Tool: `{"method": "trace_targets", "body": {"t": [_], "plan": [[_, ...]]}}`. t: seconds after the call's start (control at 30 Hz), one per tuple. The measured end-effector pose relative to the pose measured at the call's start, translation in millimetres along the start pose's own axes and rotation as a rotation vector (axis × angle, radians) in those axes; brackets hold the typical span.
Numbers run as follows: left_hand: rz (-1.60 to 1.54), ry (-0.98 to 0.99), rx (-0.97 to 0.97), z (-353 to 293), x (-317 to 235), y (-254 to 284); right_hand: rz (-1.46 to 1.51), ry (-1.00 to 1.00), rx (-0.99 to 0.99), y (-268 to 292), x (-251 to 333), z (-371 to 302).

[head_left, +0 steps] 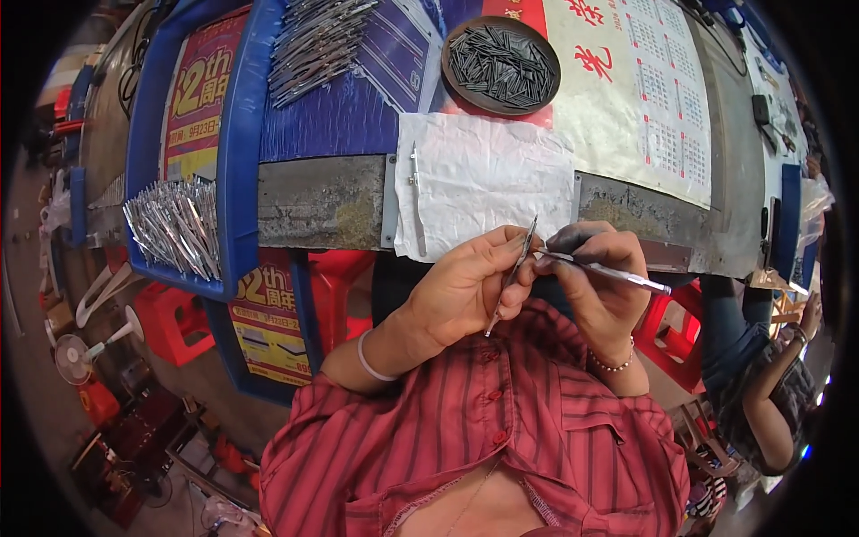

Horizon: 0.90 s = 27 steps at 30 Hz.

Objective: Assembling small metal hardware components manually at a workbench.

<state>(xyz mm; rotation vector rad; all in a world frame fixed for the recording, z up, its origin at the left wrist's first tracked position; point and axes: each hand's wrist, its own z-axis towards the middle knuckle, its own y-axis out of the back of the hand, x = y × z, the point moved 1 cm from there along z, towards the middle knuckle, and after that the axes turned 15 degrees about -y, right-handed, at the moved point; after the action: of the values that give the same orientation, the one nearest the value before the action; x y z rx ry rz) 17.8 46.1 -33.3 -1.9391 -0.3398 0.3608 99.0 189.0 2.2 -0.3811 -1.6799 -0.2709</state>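
Note:
My left hand pinches a slim, pointed metal piece, which stands steeply with its ends showing above and below the fingers. In my right hand is a silver pen-shaped rod. Its thin tip meets or nearly meets the left-hand piece; I cannot tell which. Dark smudges mark the right fingers. Both hands are just over the near edge of a creased white cloth. Toward the cloth's left side lies another slender metal piece.
Beyond the cloth stands a round brown bowl of short dark rods. Slim silver pieces lie piled at the back left and bundled in a blue tray. Red stools stand below. Another person's arm shows at right.

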Motion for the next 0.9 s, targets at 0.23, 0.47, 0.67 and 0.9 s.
{"method": "trace_targets", "body": {"t": [0.23, 0.47, 0.67, 0.9], "plan": [[0.059, -0.020, -0.015, 0.4, 2.3, -5.9, -0.080, 0.084, -0.033, 0.5, -1.5, 0.0], [0.086, -0.038, -0.020, -1.0, 2.0, -7.4, -0.247, 0.127, -0.041, -1.3, 3.9, 0.9], [0.082, -0.044, 0.005, -1.7, 2.6, -5.9, -0.352, 0.170, -0.036, -1.8, 4.8, 0.3], [0.106, -0.088, -0.018, -2.4, 4.3, -5.5, -0.440, 0.279, -0.077, -7.9, 0.6, 0.0]]}}
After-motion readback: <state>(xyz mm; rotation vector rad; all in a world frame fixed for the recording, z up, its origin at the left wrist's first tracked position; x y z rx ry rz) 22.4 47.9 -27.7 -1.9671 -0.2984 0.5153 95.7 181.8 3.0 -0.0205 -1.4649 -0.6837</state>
